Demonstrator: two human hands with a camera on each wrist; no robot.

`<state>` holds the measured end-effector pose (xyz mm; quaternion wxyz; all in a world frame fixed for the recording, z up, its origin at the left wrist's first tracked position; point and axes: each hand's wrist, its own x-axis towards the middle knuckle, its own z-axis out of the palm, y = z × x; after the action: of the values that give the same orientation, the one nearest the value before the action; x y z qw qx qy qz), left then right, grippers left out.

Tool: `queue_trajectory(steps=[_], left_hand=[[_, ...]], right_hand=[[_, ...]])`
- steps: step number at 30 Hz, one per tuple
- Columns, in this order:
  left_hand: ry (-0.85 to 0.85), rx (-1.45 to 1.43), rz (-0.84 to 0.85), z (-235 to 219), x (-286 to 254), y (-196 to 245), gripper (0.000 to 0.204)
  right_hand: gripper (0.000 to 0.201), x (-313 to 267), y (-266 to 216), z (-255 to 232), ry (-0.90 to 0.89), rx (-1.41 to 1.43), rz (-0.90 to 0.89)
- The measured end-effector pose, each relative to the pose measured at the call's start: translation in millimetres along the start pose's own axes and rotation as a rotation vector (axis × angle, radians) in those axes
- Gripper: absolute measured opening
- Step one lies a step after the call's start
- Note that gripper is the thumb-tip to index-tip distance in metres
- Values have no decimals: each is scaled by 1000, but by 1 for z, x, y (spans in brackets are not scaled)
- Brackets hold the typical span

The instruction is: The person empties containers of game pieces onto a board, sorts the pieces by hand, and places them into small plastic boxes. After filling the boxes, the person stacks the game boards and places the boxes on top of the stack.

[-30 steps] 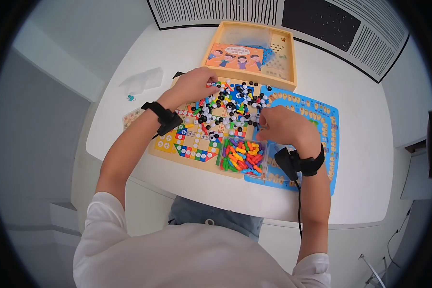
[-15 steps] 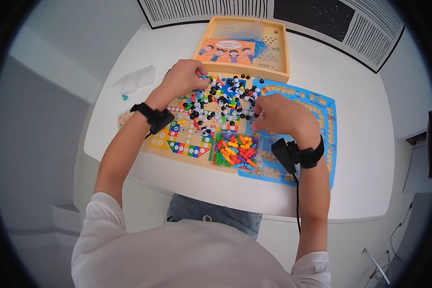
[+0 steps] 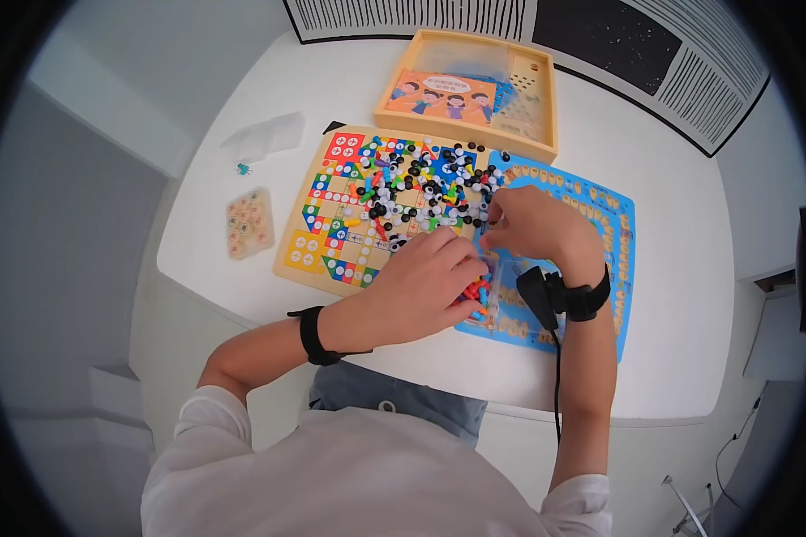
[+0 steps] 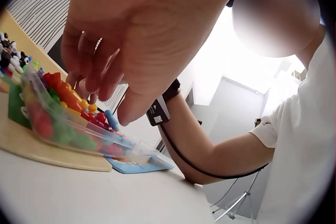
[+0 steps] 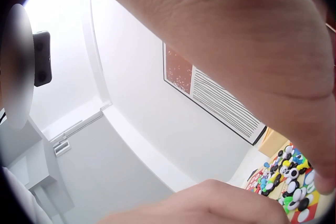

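Low center, hovering over peg tub point(image 4: 89, 142) with left hand point(image 3: 421, 286): fingers loosely open just above coloured pegs point(image 4: 68, 98), gripping nothing visible. Center right, reaching in with right hand point(image 3: 546, 228) beside bead pile point(image 3: 430, 192): fingertips poorly seen, can't tell if gripping. Beads black and white, heaped mid-frame on game board point(image 3: 318, 268). Top center, beyond board: wooden box point(image 3: 466, 136).

The left hand point(image 3: 425, 291) has moved from the board point(image 3: 331, 210) to the peg box point(image 3: 481, 300).
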<state>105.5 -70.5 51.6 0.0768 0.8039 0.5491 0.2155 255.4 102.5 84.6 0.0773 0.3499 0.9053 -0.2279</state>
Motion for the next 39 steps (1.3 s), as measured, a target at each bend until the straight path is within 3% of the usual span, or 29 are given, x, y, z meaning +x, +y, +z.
queue_trajectory(steps=[3,5,11,18,22,23,25,28,31,39], left_hand=[[-42,-40,-67,0,-10,5,48],[-65,32,65,4,-15,1,65],[-193,63,93,14,-23,-9,68],[-170,54,97,-12,-16,-9,67],[128,-55,-292,-46,-12,-68,44],[267,49,-307,-41,-14,-95,31],[188,110,-466,-51,-14,-128,27],[184,8,-572,-48,-11,-146,24],[34,-26,-625,-48,-2,-156,25],[-5,-66,-659,-51,9,-161,24]], right_hand=[[40,-2,-4,-5,-46,55,63],[40,0,-1,-4,-15,43,49],[40,-2,-7,-6,-45,39,80],[38,1,-3,-4,-44,46,74],[36,0,-5,-4,-48,36,89],[35,1,-5,-4,-53,33,90],[36,1,-7,-5,-66,52,98],[36,2,-6,-5,-83,75,109],[35,1,-7,-4,-85,85,116],[34,0,-4,-4,-69,103,111]])
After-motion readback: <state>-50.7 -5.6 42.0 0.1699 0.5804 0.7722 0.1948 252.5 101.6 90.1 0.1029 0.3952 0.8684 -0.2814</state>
